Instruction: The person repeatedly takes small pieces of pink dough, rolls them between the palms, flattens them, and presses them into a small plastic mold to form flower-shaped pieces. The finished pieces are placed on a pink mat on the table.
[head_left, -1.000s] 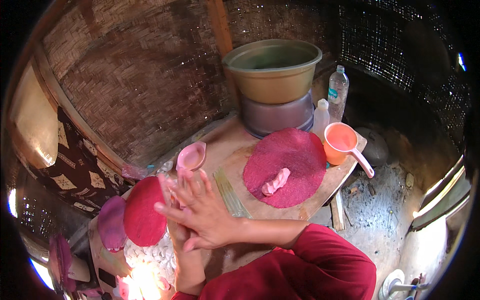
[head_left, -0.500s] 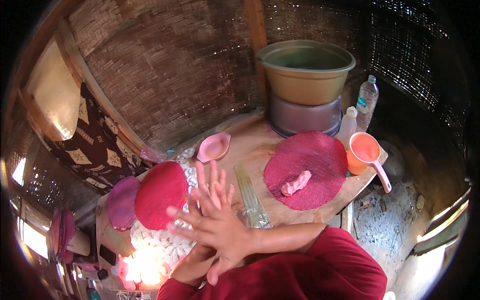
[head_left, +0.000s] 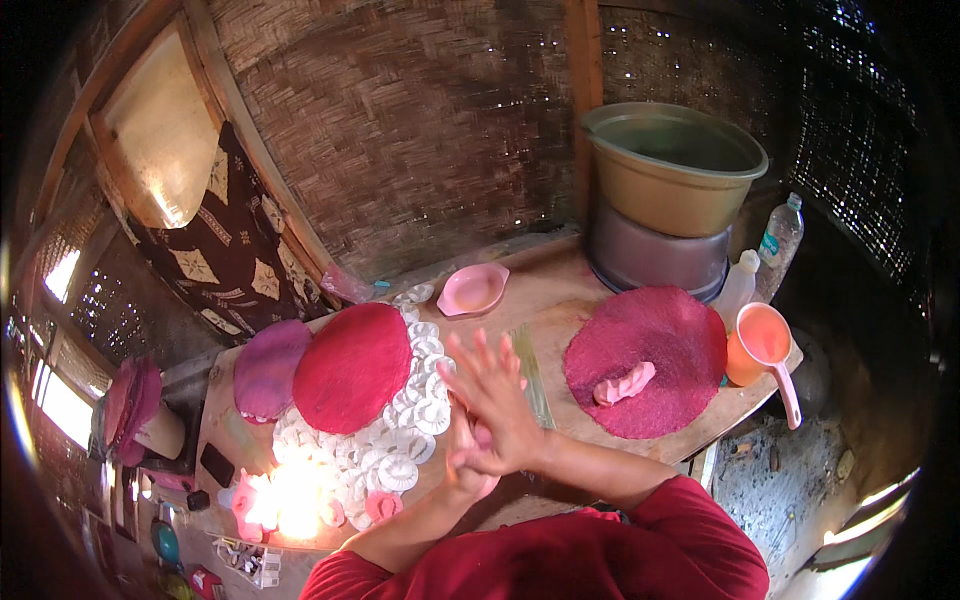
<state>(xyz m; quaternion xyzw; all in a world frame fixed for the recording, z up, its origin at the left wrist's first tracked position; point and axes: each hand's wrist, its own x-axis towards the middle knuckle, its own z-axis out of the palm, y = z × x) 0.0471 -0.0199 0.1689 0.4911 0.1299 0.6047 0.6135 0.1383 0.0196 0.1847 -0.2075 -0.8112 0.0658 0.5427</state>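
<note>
Pressed against each other above the near edge of the wooden table, my right hand lies across my left hand. The right hand's fingers are spread apart, pointing up and left. Flat under it, the left hand has its fingers partly covered. A small pinkish patch shows between them; whether it is skin or something held, I cannot tell. To their right, a lumpy pink dough-like piece rests on a crimson round mat. Many small white crimped rounds lie close on their left.
A red disc and a purple one lie at left. A pink dish stands farther back. Clear strips lie beside my hands. At right are stacked basins, bottles and an orange dipper.
My hands have shifted against each other, with the right hand's fingers now pointing more upward. The whole view has moved, so the table's things appear farther right and lower.
</note>
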